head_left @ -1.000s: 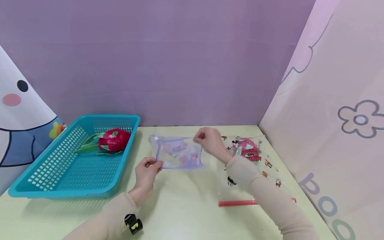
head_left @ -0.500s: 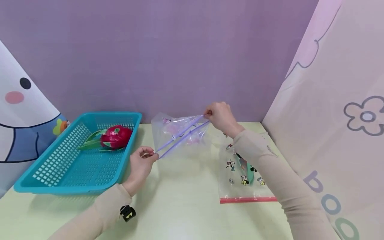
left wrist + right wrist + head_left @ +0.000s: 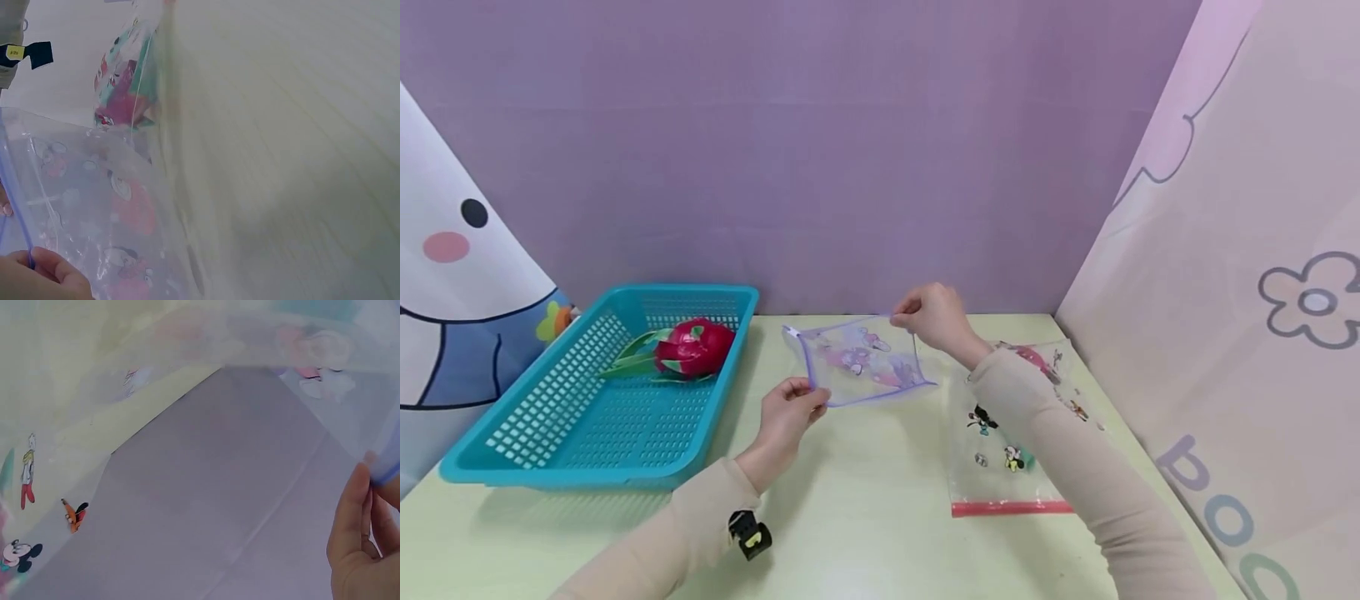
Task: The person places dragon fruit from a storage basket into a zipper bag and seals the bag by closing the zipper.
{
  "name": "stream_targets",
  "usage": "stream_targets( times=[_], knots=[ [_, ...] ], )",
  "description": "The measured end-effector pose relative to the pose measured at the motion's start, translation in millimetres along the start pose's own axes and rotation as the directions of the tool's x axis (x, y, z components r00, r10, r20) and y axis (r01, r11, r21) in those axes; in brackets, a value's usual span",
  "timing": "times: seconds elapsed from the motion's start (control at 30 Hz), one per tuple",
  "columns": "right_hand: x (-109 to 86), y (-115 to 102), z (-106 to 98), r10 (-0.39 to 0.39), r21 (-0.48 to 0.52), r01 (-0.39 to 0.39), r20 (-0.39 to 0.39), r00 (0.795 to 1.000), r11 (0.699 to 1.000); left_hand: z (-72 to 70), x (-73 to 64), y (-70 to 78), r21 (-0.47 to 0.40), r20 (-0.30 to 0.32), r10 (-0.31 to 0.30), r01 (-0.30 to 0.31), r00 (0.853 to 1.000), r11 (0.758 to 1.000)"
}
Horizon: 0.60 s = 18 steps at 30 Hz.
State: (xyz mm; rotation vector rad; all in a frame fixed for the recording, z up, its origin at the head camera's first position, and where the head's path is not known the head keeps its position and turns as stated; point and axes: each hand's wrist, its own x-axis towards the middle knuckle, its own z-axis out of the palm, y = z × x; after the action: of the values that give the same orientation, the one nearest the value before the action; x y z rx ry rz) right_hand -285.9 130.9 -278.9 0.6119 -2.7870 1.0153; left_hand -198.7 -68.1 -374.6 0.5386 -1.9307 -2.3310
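A clear zip bag (image 3: 865, 358) with a purple rim and pink cartoon prints is stretched between my two hands above the table, its mouth spread wide and turned toward me. My left hand (image 3: 790, 417) pinches the near left part of the rim, and a white slider sits at the far left corner. At the far right corner, my right hand (image 3: 936, 321) pinches the rim between thumb and fingers. In the left wrist view, the printed bag (image 3: 100, 212) hangs down past the left fingers. The right wrist view has the right hand (image 3: 365, 544) gripping the blue-purple edge.
To the left, a turquoise basket (image 3: 602, 477) holds a red dragon fruit (image 3: 694, 347) with green leaves. A larger clear bag (image 3: 970, 483) with a red strip and cartoon prints lies at the right, a pink-and-green thing inside, partly hidden by my right arm. Fabric walls stand behind and beside the table.
The bag's mouth was pulled into a narrow slanting slit half a second ago and is now spread into a wide frame. The right hand has come down and slightly left; the left moved slightly right.
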Motion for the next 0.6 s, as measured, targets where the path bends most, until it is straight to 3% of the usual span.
stream_targets(
  times=[0.2, 0.37, 0.6],
  knots=[
    [-6.9, -3.3, 5.2, -0.038, 0.031, 0.035, 0.076, 0.996, 0.999, 1.3, -2.9, -3.2, -0.023, 0.021, -0.041, 0.041, 0.999, 0.999],
    [-9.9, -1.0, 12.2, -0.069, 0.047, 0.066, 0.073, 0.995, 0.997, -1.8, -3.5, -7.6, -0.029, 0.035, -0.048, 0.049, 0.998, 0.998],
    [-10.9, -1.0, 13.2, -0.038, 0.054, 0.035, 0.066, 0.997, 0.998, -2.9, -5.9, -7.3, -0.016, 0.067, -0.027, 0.029, 0.997, 0.999]
  ],
)
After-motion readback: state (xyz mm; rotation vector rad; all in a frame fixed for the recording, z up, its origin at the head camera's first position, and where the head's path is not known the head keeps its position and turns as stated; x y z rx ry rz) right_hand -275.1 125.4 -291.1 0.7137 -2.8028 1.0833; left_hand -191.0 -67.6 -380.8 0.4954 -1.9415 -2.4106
